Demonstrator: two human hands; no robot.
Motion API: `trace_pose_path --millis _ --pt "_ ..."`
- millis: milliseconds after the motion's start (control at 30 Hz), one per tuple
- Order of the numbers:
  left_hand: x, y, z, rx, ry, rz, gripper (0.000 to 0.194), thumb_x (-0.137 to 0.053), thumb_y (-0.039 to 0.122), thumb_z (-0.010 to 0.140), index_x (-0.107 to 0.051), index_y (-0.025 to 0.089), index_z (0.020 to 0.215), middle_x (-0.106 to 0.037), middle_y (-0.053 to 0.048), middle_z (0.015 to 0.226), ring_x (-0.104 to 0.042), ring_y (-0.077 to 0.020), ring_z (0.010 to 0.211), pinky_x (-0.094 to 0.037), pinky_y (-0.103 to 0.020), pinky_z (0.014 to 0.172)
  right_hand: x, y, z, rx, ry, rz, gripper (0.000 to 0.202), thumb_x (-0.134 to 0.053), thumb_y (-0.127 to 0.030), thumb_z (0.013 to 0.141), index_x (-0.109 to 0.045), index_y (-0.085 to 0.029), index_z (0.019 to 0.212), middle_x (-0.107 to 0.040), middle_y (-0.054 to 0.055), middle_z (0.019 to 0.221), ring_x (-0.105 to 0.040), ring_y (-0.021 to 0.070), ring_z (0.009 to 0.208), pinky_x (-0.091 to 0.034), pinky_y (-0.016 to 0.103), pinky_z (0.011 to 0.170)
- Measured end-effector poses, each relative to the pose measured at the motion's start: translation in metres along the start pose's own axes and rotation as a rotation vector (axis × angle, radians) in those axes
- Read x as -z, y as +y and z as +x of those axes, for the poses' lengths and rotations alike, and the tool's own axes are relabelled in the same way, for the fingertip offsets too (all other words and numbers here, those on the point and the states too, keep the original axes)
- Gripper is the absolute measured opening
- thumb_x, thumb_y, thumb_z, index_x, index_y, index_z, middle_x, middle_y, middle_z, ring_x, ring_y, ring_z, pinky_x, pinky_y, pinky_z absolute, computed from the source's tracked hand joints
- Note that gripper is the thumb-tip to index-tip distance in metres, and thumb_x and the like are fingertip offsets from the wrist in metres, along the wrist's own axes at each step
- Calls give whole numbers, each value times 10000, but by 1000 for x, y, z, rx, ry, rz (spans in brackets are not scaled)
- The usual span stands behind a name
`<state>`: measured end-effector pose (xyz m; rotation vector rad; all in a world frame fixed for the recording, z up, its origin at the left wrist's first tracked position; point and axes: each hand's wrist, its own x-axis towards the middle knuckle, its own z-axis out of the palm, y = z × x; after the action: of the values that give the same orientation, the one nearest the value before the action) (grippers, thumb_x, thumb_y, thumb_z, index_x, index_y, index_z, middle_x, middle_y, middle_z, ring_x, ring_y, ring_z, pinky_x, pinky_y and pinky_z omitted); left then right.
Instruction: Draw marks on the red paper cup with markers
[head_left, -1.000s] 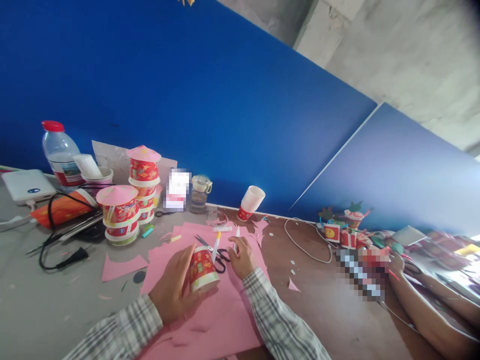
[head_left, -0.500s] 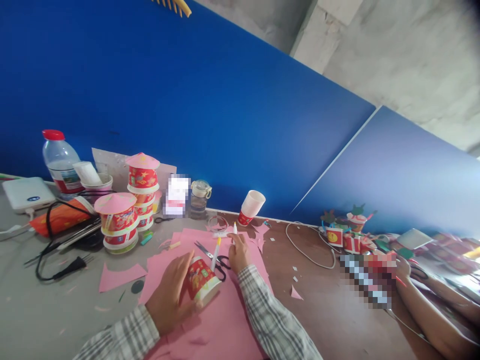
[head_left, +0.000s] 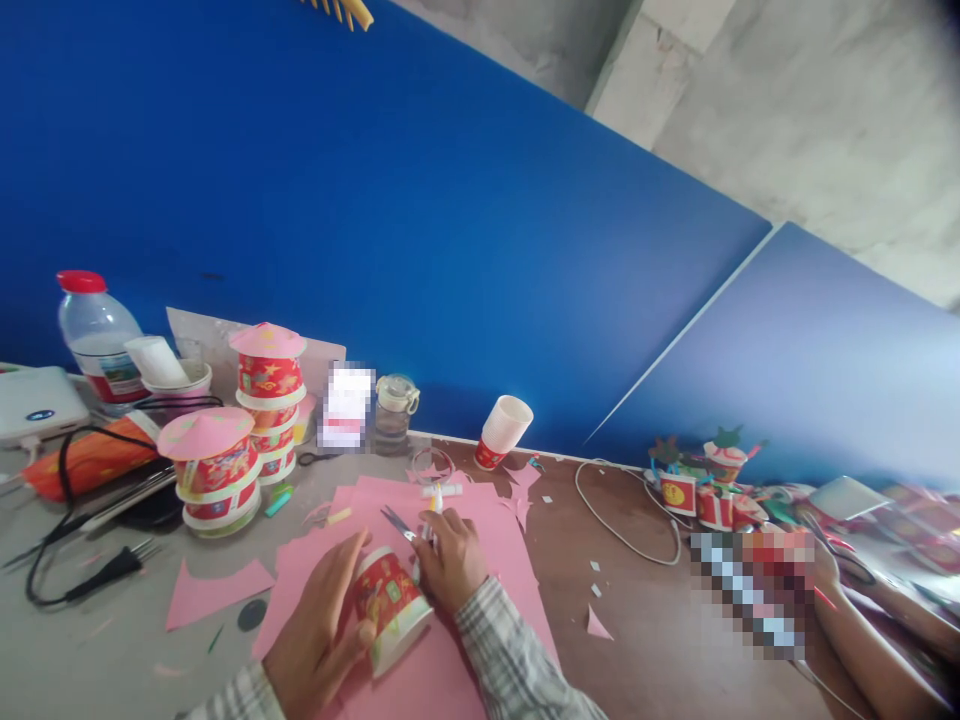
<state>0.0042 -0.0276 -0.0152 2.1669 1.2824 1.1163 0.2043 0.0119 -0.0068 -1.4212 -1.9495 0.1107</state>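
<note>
My left hand is curved round the left side of a red patterned paper cup, thumb by its white rim and fingers stretched along the far side. The cup leans over pink paper sheets. Just right of the cup, my right hand has its fingers closed round a slim white pen with a yellow tip, mostly hidden by the hand. Scissors lie beneath, their blades pointing away to the left and their handles covered. A white tube lies beyond my fingers.
At left stand pink-roofed cup towers, a red-capped bottle and a black plug. A phone, a glass jar and a tilted cup line the blue partition. At right, another person's hand is near small cup figures.
My right hand has drawn back and left, close beside the cup and over the scissor handles. The cup and my left hand sit slightly lower and further left in view.
</note>
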Motion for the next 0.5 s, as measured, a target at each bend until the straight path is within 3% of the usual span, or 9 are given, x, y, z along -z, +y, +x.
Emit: trace_pose_path --millis 133,500 --pt "-1 -1 -2 9 2 15 715 -329 659 670 -85 339 1261 -354 -7 1293 -343 -299 1133 -404 -489 883 0 -5 -3 13 -59 -98 331 -597 -252 668 -568 -287 996 -626 31 790 -580 265 689 -390 334 631" --pt "-2 -3 -5 49 -24 -52 692 -322 648 686 -92 338 1261 -347 -14 1295 -317 -278 1151 -378 -466 899 3 1 -9 -30 -77 -41 417 -534 -147 627 -535 -289 1019 -609 22 801 -567 251 660 -419 334 604"
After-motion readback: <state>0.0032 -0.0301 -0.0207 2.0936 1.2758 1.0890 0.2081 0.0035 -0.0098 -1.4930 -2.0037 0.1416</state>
